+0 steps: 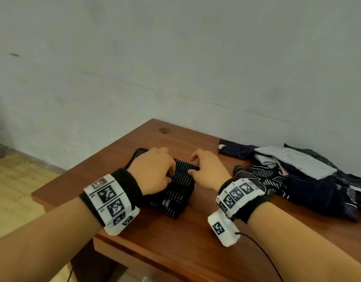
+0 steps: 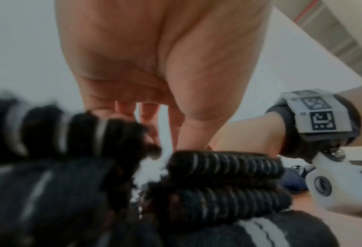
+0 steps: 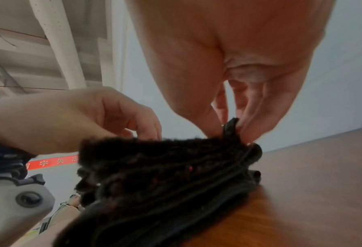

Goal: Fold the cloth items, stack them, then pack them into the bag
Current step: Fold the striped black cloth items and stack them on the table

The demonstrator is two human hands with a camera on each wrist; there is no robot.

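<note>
A black cloth with thin white stripes (image 1: 175,192) lies partly folded on the wooden table (image 1: 175,251), with both hands on its far half. My left hand (image 1: 169,171) has curled fingers gripping a fold of the cloth (image 2: 224,167). My right hand (image 1: 192,166) is just to the right of it. In the right wrist view the right hand (image 3: 231,132) pinches a raised edge of the cloth (image 3: 165,167) between thumb and fingers. The cloth's layers show as stacked ribbed folds.
A heap of dark patterned clothes (image 1: 318,186) with a light grey piece (image 1: 293,159) on top lies at the table's right, against the wall. A dark navy item (image 1: 234,150) sits behind it. A round cable hole (image 1: 164,130) marks the far corner. The table's left edge drops to the floor.
</note>
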